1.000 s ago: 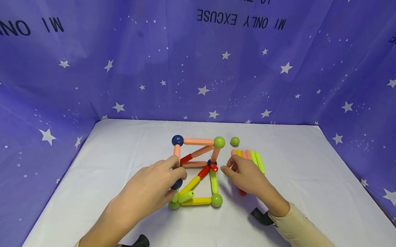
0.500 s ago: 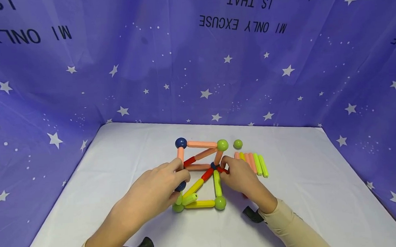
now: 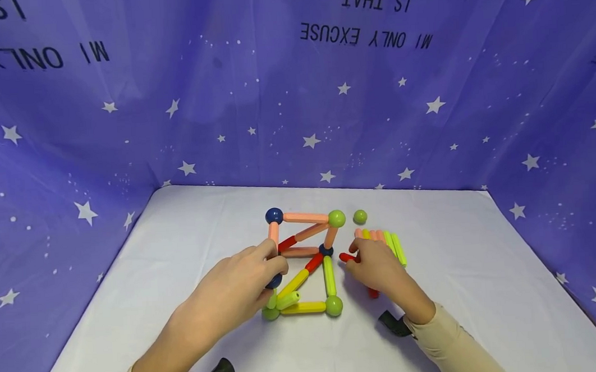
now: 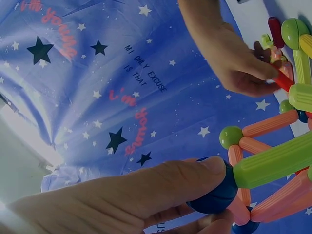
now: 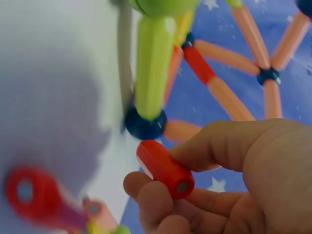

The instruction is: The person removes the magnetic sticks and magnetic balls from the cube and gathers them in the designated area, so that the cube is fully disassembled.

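A frame of magnetic rods and balls stands on the white table, with pink rods (image 3: 306, 217) in its far part and green and yellow rods (image 3: 304, 307) nearer. My left hand (image 3: 227, 285) grips a dark blue ball (image 4: 214, 195) at its near left; a light green rod (image 4: 278, 161) joins that ball. My right hand (image 3: 378, 265) pinches a short red rod (image 5: 165, 168) between thumb and fingers. The rod is just right of another dark blue ball (image 5: 145, 123), with a small gap between them in the head view.
Several loose pink, yellow and green rods (image 3: 397, 247) lie behind my right hand, partly hidden by it. Another red rod (image 3: 373, 293) lies below that hand. A loose green ball (image 3: 360, 216) sits behind the rods. A star-patterned purple cloth (image 3: 253, 109) surrounds the table.
My right hand moved left, took hold of the short red rod at the dark blue ball, then drew it off to the right. My left hand keeps its grip on the frame.
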`<state>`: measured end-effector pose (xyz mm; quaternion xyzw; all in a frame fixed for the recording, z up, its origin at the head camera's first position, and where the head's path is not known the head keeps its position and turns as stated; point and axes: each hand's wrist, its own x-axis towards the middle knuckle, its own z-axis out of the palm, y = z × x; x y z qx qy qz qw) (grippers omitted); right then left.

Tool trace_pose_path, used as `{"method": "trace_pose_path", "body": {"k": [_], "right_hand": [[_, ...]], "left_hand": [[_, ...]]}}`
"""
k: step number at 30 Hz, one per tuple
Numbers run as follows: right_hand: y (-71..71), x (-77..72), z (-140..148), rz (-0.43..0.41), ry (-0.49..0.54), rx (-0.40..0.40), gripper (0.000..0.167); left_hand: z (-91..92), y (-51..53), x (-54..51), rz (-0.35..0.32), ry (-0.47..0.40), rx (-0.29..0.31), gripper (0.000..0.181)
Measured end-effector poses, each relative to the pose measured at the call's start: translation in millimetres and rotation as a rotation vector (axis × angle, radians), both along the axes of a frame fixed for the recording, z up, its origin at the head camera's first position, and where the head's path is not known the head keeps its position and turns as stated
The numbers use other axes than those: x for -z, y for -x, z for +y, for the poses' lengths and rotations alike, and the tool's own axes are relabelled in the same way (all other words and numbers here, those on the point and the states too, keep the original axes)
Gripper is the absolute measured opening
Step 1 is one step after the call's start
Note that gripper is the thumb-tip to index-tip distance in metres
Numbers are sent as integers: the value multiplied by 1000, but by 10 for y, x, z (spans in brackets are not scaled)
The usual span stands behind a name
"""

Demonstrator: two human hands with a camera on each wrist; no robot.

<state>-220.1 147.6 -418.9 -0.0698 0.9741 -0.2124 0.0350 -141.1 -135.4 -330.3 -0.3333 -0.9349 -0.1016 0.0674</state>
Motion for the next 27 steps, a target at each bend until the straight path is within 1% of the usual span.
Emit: {"method": "trace_pose_path", "body": {"k": [2,5,7,10,15,19,23,27], "right_hand": [[-38,-46,97,15,-1,31,20],[-98,-88,255,45,-31,69,13],[-140,-98,355,63,-57,86,13],[-203,-97,491,59,-94,106,13],[-293,-42,626,-16,-149,108,15],[-303,36,657,-86,-176,94,15],[-256,113,660,-133,-150,86,16],[-226,173,665,-154,-108,80,16]], "left_hand": [[11,4,6,5,-1,3,31],[19,6,8,16,0,4,31],[18,1,8,18,0,-1,31],[12,-3,2,13,2,-9,31],[2,2,-9,6,9,-7,31],[-1,7,-15,8,8,-6,31],[6,5,-14,-2,3,-3,31],[14,6,-7,-7,2,-1,32]]}}
